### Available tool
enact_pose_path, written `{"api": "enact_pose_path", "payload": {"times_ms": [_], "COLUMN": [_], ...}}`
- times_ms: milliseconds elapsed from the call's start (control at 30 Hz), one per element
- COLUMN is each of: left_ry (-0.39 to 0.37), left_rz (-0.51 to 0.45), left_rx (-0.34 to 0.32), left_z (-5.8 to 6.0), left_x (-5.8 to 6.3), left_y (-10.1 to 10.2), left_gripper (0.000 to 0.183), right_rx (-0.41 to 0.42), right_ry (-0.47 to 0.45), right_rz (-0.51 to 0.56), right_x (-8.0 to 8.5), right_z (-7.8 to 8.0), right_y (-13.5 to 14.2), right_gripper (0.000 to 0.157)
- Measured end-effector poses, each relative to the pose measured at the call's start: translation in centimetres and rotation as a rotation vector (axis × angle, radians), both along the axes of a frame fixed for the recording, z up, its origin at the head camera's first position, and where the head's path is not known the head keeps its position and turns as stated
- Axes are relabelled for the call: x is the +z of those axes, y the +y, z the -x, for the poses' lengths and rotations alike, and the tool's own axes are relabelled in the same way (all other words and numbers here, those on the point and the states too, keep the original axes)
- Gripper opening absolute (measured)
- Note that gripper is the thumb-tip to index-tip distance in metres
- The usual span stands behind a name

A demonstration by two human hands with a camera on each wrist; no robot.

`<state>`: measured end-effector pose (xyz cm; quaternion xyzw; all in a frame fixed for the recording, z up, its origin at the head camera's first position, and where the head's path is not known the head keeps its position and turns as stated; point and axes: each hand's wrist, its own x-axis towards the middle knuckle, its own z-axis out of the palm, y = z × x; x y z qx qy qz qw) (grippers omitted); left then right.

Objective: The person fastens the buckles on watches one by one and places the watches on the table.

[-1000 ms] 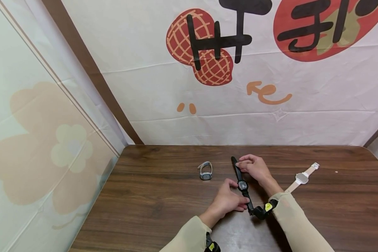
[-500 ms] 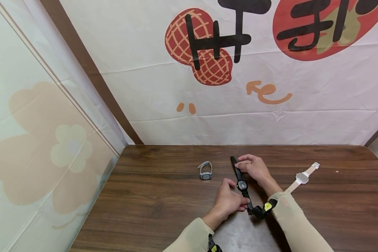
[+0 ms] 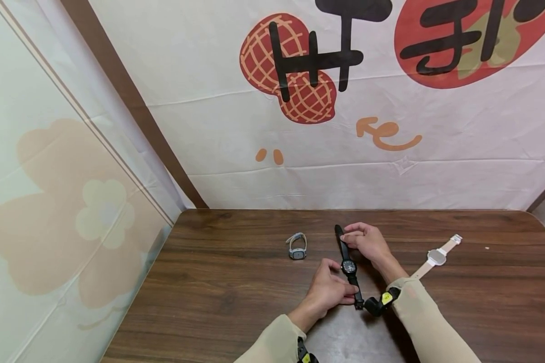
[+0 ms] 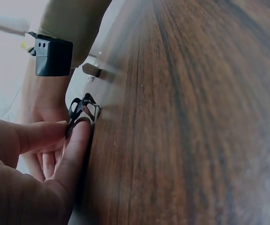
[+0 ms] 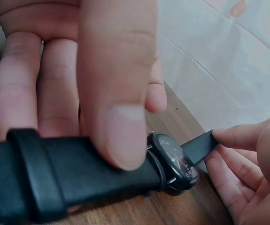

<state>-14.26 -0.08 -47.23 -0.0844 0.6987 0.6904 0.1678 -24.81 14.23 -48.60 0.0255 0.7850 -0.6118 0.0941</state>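
A black wristwatch [image 3: 348, 266] with a round dark dial lies lengthwise across the wooden table, its strap stretched out. My left hand [image 3: 327, 291] pinches the near strap just above the buckle. In the right wrist view the left thumb [image 5: 123, 131] presses on top of that strap [image 5: 59, 171], beside its keeper loop. The metal buckle [image 4: 84, 110] shows at the left fingertips in the left wrist view. Farther off, my right hand [image 3: 369, 245] pinches the far strap between thumb and fingers. Its fingertips cover part of the strap, whose tip pokes out beyond them.
A small watch with a grey-blue case [image 3: 297, 253] stands with its strap looped, left of the hands. To the right lies a pale pink and white watch [image 3: 436, 257], its strap partly behind the right sleeve [image 3: 418, 297]. A printed cloth wall [image 3: 236, 186] rises behind the table [image 3: 209, 282].
The near buckle end of the black strap has shifted slightly left and now shows apart from the right wrist's camera. Both hands stay almost in place.
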Motion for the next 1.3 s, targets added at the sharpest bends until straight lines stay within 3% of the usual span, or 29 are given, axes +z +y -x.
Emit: {"api": "enact_pose_path", "payload": {"times_ms": [367, 633, 867, 1167, 1300], "left_ry": [0.012, 0.048, 0.085, 0.140, 0.173], "left_rz": [-0.065, -0.042, -0.020, -0.004, -0.025], "left_rx": [-0.020, -0.038, -0.035, 0.004, 0.038], "left_z": [0.2, 0.5, 0.6, 0.9, 1.1], "left_x": [0.0, 0.5, 0.6, 0.8, 0.7], "left_y": [-0.6, -1.5, -2.0, -2.2, -2.2], "left_gripper": [0.053, 0.051, 0.051, 0.052, 0.048], "right_rx": [-0.023, -0.051, -0.067, -0.100, -0.125], "right_ry": [-0.008, 0.017, 0.050, 0.096, 0.098], "right_rz": [0.035, 0.042, 0.109, 0.115, 0.187], "right_x": [0.7, 1.8, 2.7, 3.7, 4.2], "right_z": [-0.3, -0.6, -0.8, -1.0, -1.2], "right_y": [0.3, 0.9, 1.5, 2.3, 2.8], "right_gripper": [0.031, 0.036, 0.036, 0.033, 0.031]}}
